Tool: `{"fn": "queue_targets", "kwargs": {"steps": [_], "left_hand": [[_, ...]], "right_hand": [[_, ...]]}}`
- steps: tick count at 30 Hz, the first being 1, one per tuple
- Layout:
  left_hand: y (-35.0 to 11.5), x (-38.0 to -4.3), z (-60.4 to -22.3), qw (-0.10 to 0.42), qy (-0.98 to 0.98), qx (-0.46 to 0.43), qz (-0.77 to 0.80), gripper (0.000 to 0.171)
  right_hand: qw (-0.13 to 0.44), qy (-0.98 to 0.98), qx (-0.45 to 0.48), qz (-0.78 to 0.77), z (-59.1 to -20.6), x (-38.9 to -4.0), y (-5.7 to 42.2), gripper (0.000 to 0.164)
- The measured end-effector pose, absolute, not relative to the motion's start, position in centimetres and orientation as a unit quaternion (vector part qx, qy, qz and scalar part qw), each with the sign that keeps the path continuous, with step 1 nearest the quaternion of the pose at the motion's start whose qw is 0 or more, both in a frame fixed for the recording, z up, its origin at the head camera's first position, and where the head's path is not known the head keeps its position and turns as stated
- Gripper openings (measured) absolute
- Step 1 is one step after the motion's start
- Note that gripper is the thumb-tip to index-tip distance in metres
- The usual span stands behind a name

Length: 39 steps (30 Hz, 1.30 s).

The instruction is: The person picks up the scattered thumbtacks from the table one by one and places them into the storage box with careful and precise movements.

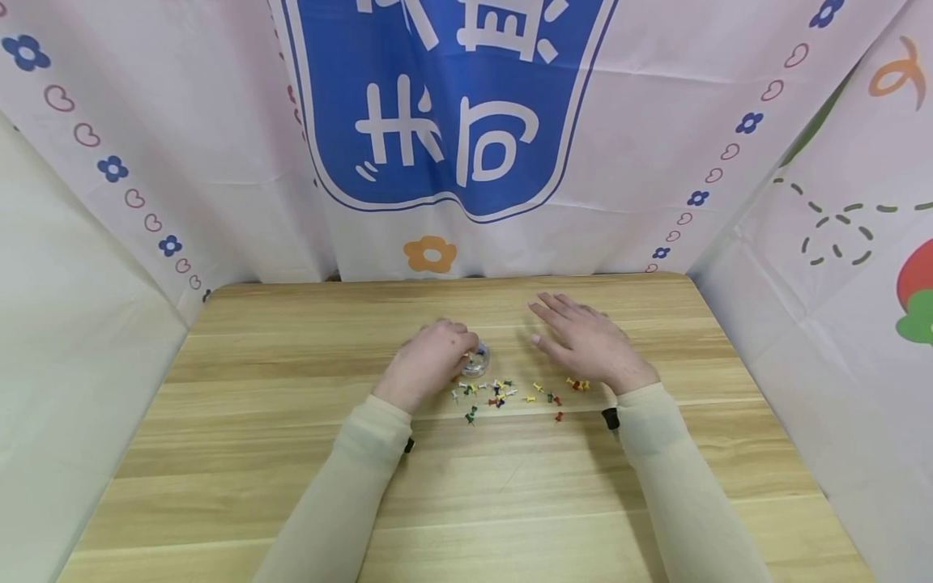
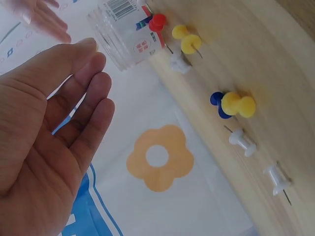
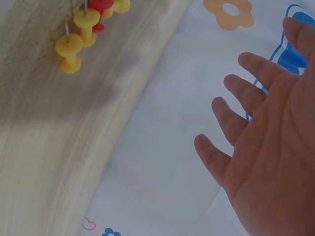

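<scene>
Left hand (image 1: 432, 356) at the clear jar (image 1: 477, 367), on the jar's left side, with fingers curved and thumb tip against forefinger in the left wrist view; presence of a pin in that pinch hidden, so impossible to tell a grip from an empty curl. Jar toward the rear of the wooden table (image 1: 204, 478), upright, with ridged neck near the fingertips and a printed label with barcode on the wall.

Right hand (image 1: 586, 340) raised over the table, well apart from the jar, with fingers straight and spread, bare palm toward the jar side.

On the table, in front of the jar and between the two forearms, a loose scatter of push pins: white pins (image 2: 242, 141), yellow pins (image 2: 238, 104), blue pins (image 2: 218, 101), red pins (image 2: 157, 22) and green pins (image 1: 470, 419), mostly on their sides. Near the right hand, a small group of yellow and red pins, close together.

Pale sleeves (image 1: 335, 494) on both arms. Behind the table, a white cloth (image 1: 619, 239) with a blue shield print (image 1: 437, 185) and, below, an orange flower print (image 1: 414, 254).
</scene>
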<state>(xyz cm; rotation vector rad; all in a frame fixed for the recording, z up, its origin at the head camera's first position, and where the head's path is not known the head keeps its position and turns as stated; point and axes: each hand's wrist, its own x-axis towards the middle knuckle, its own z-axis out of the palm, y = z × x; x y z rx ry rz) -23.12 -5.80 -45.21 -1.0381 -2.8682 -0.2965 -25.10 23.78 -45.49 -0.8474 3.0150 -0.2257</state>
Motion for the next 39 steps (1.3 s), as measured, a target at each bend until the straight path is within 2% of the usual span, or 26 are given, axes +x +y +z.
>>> {"fn": "queue_targets", "kwargs": {"steps": [7,14,19,31,39], "left_hand": [[-5.7,-23.1,-45.3,0.038,-0.931,-0.348,-0.101,0.022],[-6.2,-23.3,-45.0,0.034,-0.935,-0.336,-0.109,0.021],[-6.9,-23.5,-44.8,0.030,-0.938,-0.321,-0.124,0.018],[-9.1,-24.1,-44.1,0.003,-0.950,-0.282,-0.132,0.021],[-10.8,-24.2,-44.1,-0.036,-0.956,-0.245,-0.155,0.020]], "right_hand": [[-0.008,0.963,-0.262,-0.067,-45.4,-25.0,23.7,0.069],[-0.058,0.980,-0.185,-0.055,-45.1,-24.8,22.9,0.072],[-0.065,0.985,-0.153,-0.052,-45.2,-24.7,22.5,0.072],[-0.054,0.984,-0.169,-0.026,-45.6,-24.5,21.6,0.073],[-0.057,0.980,-0.190,-0.023,-45.5,-24.2,21.0,0.072]]}}
